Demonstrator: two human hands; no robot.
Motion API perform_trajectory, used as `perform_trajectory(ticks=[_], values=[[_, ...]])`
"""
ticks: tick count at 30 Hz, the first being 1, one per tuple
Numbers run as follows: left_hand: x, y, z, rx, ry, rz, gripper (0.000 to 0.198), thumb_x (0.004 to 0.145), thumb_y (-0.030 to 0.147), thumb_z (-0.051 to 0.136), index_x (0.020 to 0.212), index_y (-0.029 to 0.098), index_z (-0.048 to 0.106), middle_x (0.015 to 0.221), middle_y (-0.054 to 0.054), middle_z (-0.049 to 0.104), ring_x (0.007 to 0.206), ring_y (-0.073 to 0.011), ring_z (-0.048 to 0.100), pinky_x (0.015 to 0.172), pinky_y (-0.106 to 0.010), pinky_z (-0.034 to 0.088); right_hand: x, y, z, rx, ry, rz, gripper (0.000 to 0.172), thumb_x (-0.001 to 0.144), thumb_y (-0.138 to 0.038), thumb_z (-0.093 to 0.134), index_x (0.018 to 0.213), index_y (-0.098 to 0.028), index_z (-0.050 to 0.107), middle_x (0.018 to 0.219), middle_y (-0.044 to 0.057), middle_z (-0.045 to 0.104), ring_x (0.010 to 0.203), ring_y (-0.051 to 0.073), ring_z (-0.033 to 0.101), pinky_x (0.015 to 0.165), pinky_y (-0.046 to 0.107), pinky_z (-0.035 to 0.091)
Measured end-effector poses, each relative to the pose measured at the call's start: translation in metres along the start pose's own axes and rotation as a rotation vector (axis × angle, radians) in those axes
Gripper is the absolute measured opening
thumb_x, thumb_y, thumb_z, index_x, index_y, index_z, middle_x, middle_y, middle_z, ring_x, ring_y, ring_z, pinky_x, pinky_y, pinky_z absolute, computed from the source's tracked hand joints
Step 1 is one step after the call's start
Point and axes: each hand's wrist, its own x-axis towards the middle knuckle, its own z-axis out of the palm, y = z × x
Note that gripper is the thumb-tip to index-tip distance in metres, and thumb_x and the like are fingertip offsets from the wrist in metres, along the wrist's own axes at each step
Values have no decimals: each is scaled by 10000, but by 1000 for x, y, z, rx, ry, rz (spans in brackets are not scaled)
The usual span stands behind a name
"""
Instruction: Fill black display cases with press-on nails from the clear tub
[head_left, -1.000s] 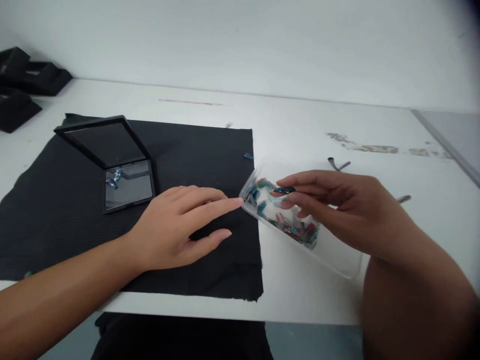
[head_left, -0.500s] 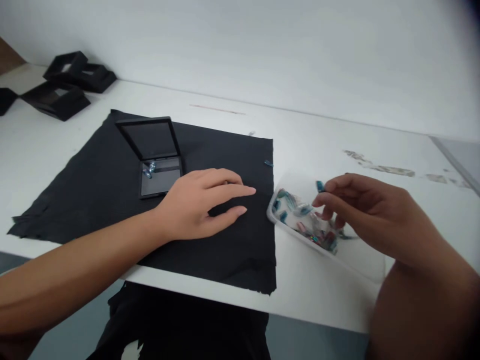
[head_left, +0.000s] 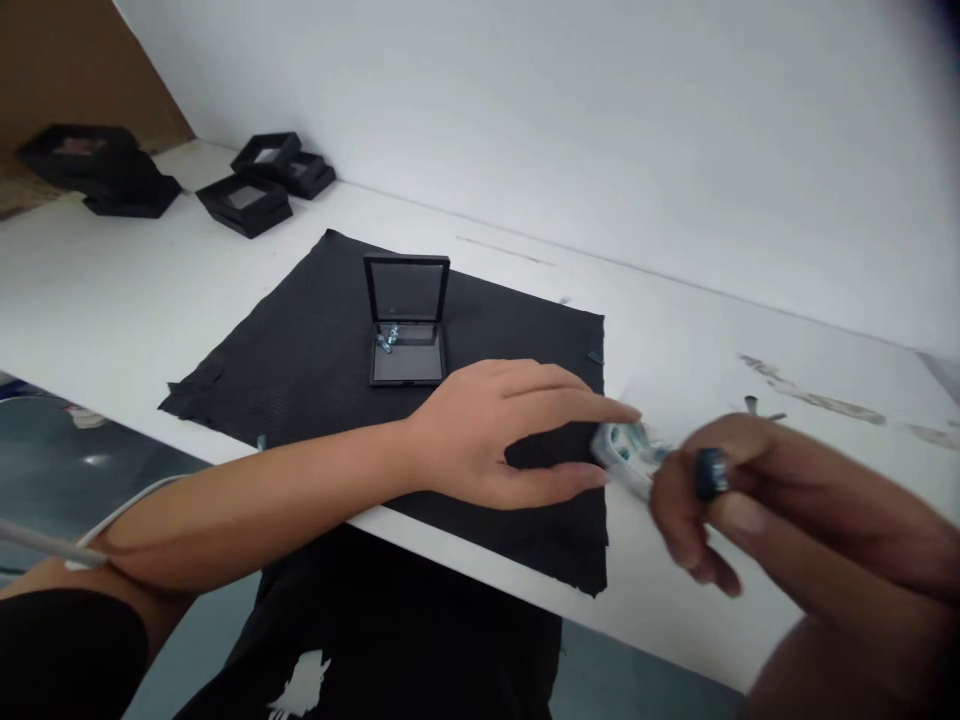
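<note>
My right hand (head_left: 739,515) pinches a small dark blue shiny piece (head_left: 710,473) between thumb and finger, above the white table. Under and beside it is a clear plastic tray (head_left: 626,478) with small blue-green pieces in it, partly hidden by that hand. My left hand (head_left: 525,430) hovers over the right part of the black cloth (head_left: 300,330), thumb and fingers apart and nothing between them, its fingertips close to the tray. Behind my left wrist, an opened black case (head_left: 409,365) stands on the cloth with its lid up. A few shiny light-blue pieces (head_left: 387,338) lie at its inner left.
Several black frame-like boxes (head_left: 247,200) are piled at the back left, with another dark stack (head_left: 101,165) farther left. A small blue piece (head_left: 595,357) lies at the cloth's right edge. A white cable (head_left: 52,540) runs by my left forearm.
The view has swung left, so the case and cloth appear farther right. My right hand has lifted and turned with its small blue piece. My left hand has come nearer the tray, thumb and fingers wider apart.
</note>
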Motion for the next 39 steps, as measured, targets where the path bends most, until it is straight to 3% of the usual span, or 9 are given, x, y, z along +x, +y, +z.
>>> perform_trajectory(ticks=[4, 11, 17, 21, 26, 33, 39], values=[[-5, 1, -15, -257, 2, -37, 297, 912, 256, 763, 1143, 80, 700, 890, -68, 768, 824, -128, 723, 809, -236, 596, 18, -1, 16, 77, -356, 4, 162, 1068, -375, 441, 991, -307, 566, 755, -12, 625, 625, 121, 543, 556, 246, 492], [-31, 6, -44, -323, 33, -44, 211, 866, 202, 811, 1052, 135, 737, 857, -61, 779, 787, -125, 712, 762, -235, 602, 51, -5, 35, 166, -572, 98, 161, 1061, -370, 498, 1001, -247, 581, 753, -15, 599, 616, 77, 490, 535, 177, 435], [-38, 7, -53, -387, 31, -104, 174, 863, 194, 806, 996, 90, 764, 817, -72, 725, 746, -106, 685, 730, -206, 600, 71, -3, 60, 394, -532, 137, 159, 986, -379, 638, 956, -223, 625, 791, -5, 573, 648, 82, 534, 476, 141, 464], [-38, 6, -55, -381, 40, -64, 174, 848, 162, 813, 984, 62, 772, 827, -84, 719, 733, -104, 678, 715, -209, 593, 73, 7, 66, 536, -566, 162, 156, 960, -355, 680, 975, -201, 654, 772, -12, 589, 548, 45, 453, 435, 123, 422], [-38, 8, -55, -329, 4, -38, 141, 867, 196, 805, 971, 111, 765, 841, -68, 757, 752, -110, 707, 731, -221, 599, 76, 15, 71, 575, -579, 203, 194, 918, -362, 738, 936, -199, 633, 782, -7, 598, 588, 56, 486, 449, 121, 428], [-42, 2, -53, -211, 56, -1, 80, 950, 197, 705, 998, 159, 756, 928, -60, 782, 790, -94, 742, 726, -173, 611, 73, 20, 70, 493, -381, 108, 73, 969, -313, 682, 967, -253, 642, 784, -42, 586, 621, 47, 480, 503, 117, 422], [-44, -2, -50, -105, 66, 27, 133, 959, 170, 686, 1074, 140, 745, 935, -68, 773, 843, -106, 743, 762, -186, 616, 72, 22, 73, 391, -247, 52, 128, 981, -367, 664, 938, -248, 643, 755, -39, 580, 618, 58, 499, 525, 151, 440]])
